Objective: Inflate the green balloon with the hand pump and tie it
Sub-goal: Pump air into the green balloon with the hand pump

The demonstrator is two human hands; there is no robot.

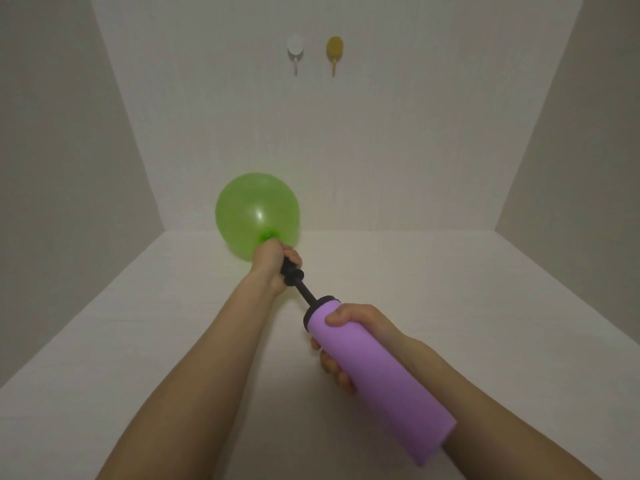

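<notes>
The green balloon [254,211] is partly inflated and round, held out over the far part of the white table [138,341]. Its neck sits on the black nozzle end of the hand pump [374,368]. My left hand [272,263] is closed around the balloon's neck and the nozzle, hiding where they join. The pump has a purple barrel and a thin black rod that shows between nozzle and barrel. My right hand [349,337] grips the upper part of the purple barrel, fingers wrapped around it.
White walls enclose the table on the left, right and back. High on the back wall hang a white hook [295,50] and a yellow hook [335,51].
</notes>
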